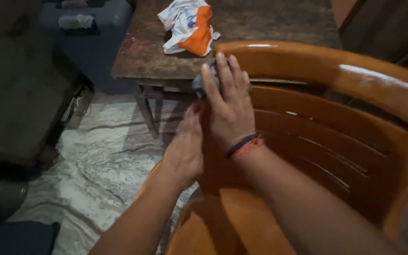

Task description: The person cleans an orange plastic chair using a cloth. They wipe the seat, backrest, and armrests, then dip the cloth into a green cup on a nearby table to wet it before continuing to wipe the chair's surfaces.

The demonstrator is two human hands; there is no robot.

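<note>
our right hand (230, 106) presses a grey cloth (205, 82) flat-fingered against the orange plastic chair (317, 127) back, while our left hand (185, 148) grips its edge, seemingly to brace it.

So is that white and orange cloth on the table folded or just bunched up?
Bunched up. The white and orange cloth lies in a crumpled heap on the wooden table, with uneven folds and no flat, squared edges.
</note>
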